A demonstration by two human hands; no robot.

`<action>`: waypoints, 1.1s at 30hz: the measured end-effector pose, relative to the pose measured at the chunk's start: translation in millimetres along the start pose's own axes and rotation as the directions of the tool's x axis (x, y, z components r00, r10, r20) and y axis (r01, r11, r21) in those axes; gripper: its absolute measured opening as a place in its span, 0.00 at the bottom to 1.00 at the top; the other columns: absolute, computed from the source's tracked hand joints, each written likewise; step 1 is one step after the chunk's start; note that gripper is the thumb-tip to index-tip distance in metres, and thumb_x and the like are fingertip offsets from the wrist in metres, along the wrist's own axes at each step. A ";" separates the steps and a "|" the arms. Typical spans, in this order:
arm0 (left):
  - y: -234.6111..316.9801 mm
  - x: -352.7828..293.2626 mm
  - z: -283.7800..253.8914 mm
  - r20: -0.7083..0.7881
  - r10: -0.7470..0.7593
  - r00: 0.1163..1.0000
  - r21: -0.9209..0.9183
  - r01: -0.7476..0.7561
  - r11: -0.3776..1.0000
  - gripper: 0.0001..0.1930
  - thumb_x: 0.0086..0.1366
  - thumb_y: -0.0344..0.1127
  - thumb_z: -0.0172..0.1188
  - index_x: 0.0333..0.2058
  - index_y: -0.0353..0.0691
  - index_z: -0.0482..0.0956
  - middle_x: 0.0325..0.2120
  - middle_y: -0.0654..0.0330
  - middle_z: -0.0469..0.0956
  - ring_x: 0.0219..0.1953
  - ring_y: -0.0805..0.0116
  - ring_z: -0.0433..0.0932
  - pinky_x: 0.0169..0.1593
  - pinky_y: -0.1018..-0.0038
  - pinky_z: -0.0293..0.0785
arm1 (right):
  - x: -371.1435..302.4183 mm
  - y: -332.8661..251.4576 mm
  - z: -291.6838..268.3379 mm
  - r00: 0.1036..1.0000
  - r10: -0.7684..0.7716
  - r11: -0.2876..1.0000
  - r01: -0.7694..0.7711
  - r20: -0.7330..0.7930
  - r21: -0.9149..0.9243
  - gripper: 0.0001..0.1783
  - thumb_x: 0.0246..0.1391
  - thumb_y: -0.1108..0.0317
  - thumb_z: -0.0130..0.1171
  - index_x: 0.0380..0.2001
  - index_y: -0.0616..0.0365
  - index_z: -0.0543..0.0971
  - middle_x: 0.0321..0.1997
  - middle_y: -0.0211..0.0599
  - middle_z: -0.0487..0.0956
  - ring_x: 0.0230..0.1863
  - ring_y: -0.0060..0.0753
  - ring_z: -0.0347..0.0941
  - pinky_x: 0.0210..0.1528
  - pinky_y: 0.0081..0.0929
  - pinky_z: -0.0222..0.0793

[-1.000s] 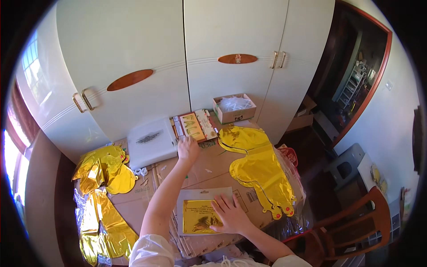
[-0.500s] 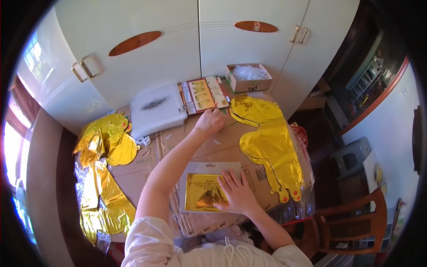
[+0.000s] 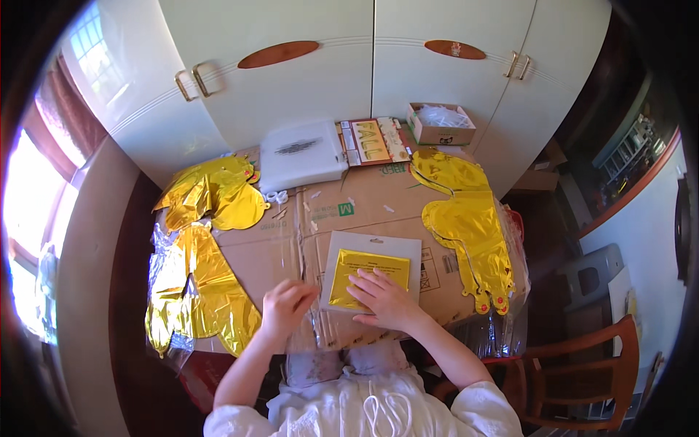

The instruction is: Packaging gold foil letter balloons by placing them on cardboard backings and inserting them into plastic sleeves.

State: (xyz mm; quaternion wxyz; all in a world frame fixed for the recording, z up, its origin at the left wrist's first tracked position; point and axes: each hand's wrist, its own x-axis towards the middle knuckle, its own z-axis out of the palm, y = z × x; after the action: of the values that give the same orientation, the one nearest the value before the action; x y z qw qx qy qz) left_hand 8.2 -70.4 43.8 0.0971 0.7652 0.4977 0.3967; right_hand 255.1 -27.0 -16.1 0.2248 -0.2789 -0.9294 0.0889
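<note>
A folded gold foil balloon (image 3: 360, 264) with small print lies on a pale grey card (image 3: 378, 245) that has a hanging slot. My right hand (image 3: 388, 300) rests flat over the lower right of the foil, fingers spread. To the left of the card, near the front edge of the cardboard, my left hand (image 3: 289, 309) is closed in a pinch. Whatever its fingertips hold, if anything, is too small to make out.
Cardboard (image 3: 291, 251) covers the table. Flat gold balloons (image 3: 466, 218) lie right, more crumpled gold foil (image 3: 211, 277) left. Behind stand a white case (image 3: 302, 156), a printed pack (image 3: 369, 142) and a box of clear plastic pieces (image 3: 442, 135). A wooden chair (image 3: 582, 357) stands right.
My left hand has come back from the far side of the table toward the near edge, left of the card. The right hand stays on the foil. The whole view has shifted.
</note>
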 end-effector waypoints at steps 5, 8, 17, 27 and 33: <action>1.5 -70.8 8.5 0.015 0.042 0.999 0.261 -0.045 0.964 0.08 0.52 0.26 0.63 0.33 0.39 0.81 0.33 0.58 0.79 0.33 0.62 0.80 0.38 0.68 0.78 | 1.9 1.6 17.5 0.998 -0.053 0.998 0.054 0.035 -0.033 0.27 0.52 0.50 0.60 0.52 0.53 0.77 0.60 0.37 0.72 0.65 0.41 0.64 0.68 0.50 0.54; 10.6 -96.8 16.6 -0.063 0.015 0.998 0.259 0.002 0.966 0.08 0.52 0.27 0.63 0.33 0.40 0.81 0.34 0.58 0.79 0.34 0.62 0.79 0.38 0.68 0.76 | 1.4 -0.7 19.6 0.999 -0.044 0.999 0.044 0.014 -0.005 0.23 0.54 0.54 0.59 0.50 0.53 0.78 0.58 0.38 0.75 0.64 0.42 0.66 0.68 0.50 0.54; 7.9 -220.5 59.2 0.441 0.090 0.893 0.209 -0.200 0.957 0.10 0.57 0.39 0.59 0.37 0.47 0.81 0.43 0.66 0.78 0.51 0.68 0.73 0.54 0.68 0.67 | -0.1 -1.2 20.7 1.000 -0.019 0.999 0.019 0.017 -0.029 0.23 0.51 0.55 0.62 0.50 0.52 0.79 0.59 0.36 0.75 0.65 0.40 0.65 0.68 0.49 0.54; 29.2 -220.5 53.5 0.586 -0.161 0.794 0.223 0.034 0.974 0.06 0.60 0.40 0.58 0.34 0.47 0.80 0.22 0.60 0.74 0.29 0.62 0.79 0.30 0.68 0.75 | 0.8 -2.3 22.3 0.999 -0.039 0.998 0.038 -0.013 -0.053 0.21 0.53 0.56 0.60 0.48 0.53 0.79 0.57 0.37 0.76 0.64 0.41 0.66 0.68 0.50 0.53; 43.2 -119.4 24.7 0.083 -0.223 0.971 0.242 0.197 0.950 0.06 0.62 0.33 0.57 0.31 0.40 0.69 0.18 0.58 0.74 0.20 0.58 0.77 0.22 0.64 0.73 | -2.1 -2.5 24.0 0.999 -0.032 0.997 0.030 -0.019 -0.069 0.20 0.55 0.57 0.58 0.50 0.52 0.79 0.58 0.36 0.75 0.64 0.42 0.66 0.68 0.50 0.54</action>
State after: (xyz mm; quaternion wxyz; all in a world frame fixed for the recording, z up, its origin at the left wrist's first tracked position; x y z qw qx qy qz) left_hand 32.5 -185.5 -10.2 0.0761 0.7345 0.6131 0.2807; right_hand 244.3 -31.2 -37.4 0.2258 -0.2729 -0.9338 0.0505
